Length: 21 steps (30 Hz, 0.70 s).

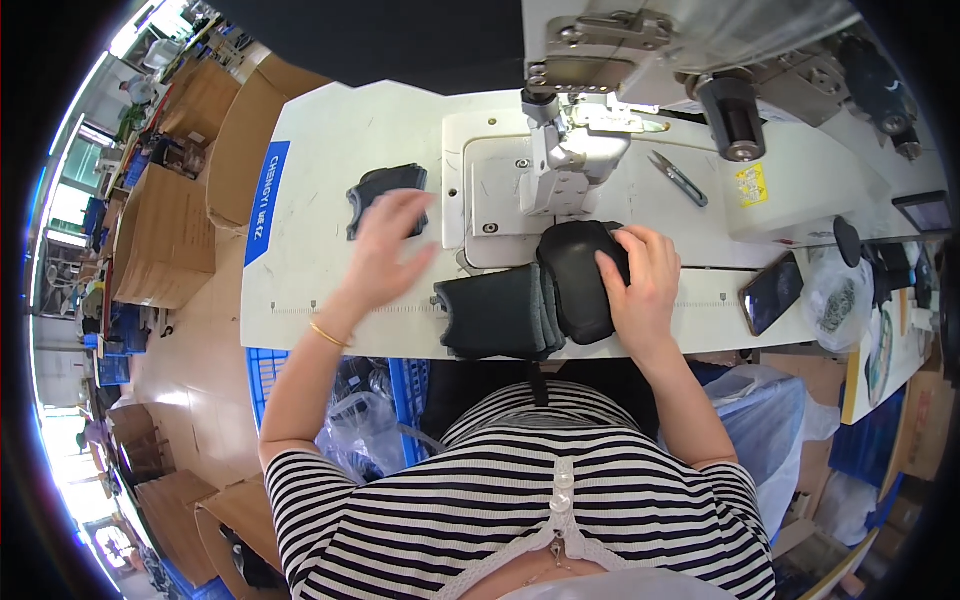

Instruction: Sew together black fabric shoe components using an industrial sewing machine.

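Note:
My right hand (pixel 645 285) grips the right edge of a black, smooth, padded piece (pixel 578 290), thumb on top and fingers over its far side. It lies just in front of the sewing machine (pixel 575 175), whose needle area is partly hidden by its head. Against the padded piece's left side rests a stack of dark grey-green fabric pieces (pixel 495 312) with wavy ends. My left hand (pixel 392 245), slightly blurred, is spread above the table with nothing visible in it. Its fingers overlap a smaller pile of dark fabric pieces (pixel 390 182); I cannot tell whether they touch it.
On the white table (pixel 340 130), thread snips (pixel 678 180) lie right of the machine head. A phone (pixel 771 293) sits near the right edge beside a clear plastic bag (pixel 835 300). Below the front edge hangs a blue basket (pixel 408 400). Cardboard boxes (pixel 168 240) stand to the left.

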{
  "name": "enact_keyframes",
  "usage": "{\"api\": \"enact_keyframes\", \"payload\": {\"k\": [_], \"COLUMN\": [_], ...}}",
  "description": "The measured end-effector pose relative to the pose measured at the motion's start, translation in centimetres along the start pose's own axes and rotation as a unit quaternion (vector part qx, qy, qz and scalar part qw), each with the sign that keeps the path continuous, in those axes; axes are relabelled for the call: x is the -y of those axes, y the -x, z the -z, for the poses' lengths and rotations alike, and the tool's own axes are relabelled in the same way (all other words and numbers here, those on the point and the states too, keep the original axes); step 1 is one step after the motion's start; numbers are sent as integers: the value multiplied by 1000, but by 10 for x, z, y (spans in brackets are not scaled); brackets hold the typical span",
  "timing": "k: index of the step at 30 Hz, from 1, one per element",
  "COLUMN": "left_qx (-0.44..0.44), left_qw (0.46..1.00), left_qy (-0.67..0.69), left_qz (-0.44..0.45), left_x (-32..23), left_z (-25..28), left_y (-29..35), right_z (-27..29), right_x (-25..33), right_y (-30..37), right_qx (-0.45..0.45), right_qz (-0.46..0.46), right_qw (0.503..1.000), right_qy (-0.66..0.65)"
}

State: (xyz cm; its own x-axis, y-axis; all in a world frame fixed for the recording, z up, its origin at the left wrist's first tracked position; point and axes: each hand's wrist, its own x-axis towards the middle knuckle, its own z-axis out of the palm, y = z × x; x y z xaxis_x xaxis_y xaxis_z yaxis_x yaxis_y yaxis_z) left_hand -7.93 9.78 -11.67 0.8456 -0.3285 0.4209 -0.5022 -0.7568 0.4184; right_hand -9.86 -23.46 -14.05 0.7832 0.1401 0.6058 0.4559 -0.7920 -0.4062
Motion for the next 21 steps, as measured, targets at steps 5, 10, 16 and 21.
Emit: {"api": "enact_keyframes", "payload": {"k": [5,10,16,21], "left_qx": [47,-26,-80,-69], "left_qw": [998,1000,995,997], "left_qy": [32,17,57,-26], "left_qz": [39,-1,-16,13], "left_x": [-95,-102,-98,-103], "left_z": [-55,-61,-69,-63], "left_y": [2,10,17,14], "right_z": [-2,-1,-2,-3], "right_x": [-6,-6,-9,-10], "right_y": [-5,-4,-1,-3], "right_qx": [-29,-27,-34,-43], "right_qz": [9,15,24,29], "right_qw": [999,999,999,999], "right_qy": [-19,-21,-7,-11]}}
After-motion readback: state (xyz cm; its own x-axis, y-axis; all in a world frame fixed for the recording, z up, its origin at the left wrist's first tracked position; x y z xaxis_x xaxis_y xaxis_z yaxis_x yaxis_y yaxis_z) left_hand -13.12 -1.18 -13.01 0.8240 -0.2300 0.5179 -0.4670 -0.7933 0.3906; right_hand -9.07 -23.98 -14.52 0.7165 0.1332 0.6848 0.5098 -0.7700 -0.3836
